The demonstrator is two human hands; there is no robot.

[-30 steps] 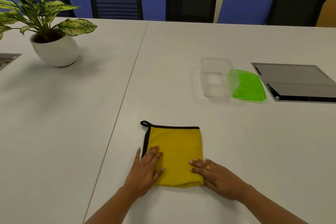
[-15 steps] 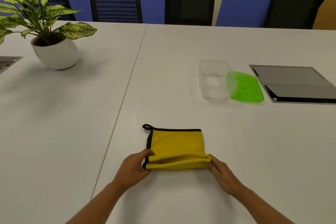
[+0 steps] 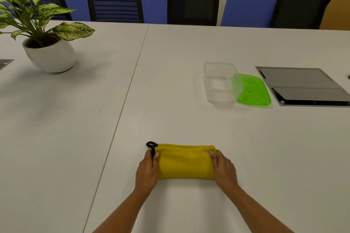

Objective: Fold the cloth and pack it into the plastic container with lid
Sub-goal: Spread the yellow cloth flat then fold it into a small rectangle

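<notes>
Head view shows the yellow cloth (image 3: 184,161) lying as a folded bundle near the front edge of the worktop (image 3: 170,81), its long axis running side to side in front of the person. The left hand (image 3: 147,170) clamps the bundle's left end beside the black hanging loop (image 3: 151,144), fingers curled over the fabric. The right hand (image 3: 223,168) clamps the right end the same way. Each grip is closed on the cloth.

Farther back and toward the right edge of the worktop stands the clear plastic container (image 3: 220,83), open and with nothing in it. Its green lid (image 3: 252,91) lies flat just beside it on the right, its left rim showing through the container's wall. From the bundle, the container lies forward and to the right, well apart, so the right hand looks the nearer one for carrying it over. My guess is the bundle's length roughly suits the container, though one more fold may be needed.
</notes>
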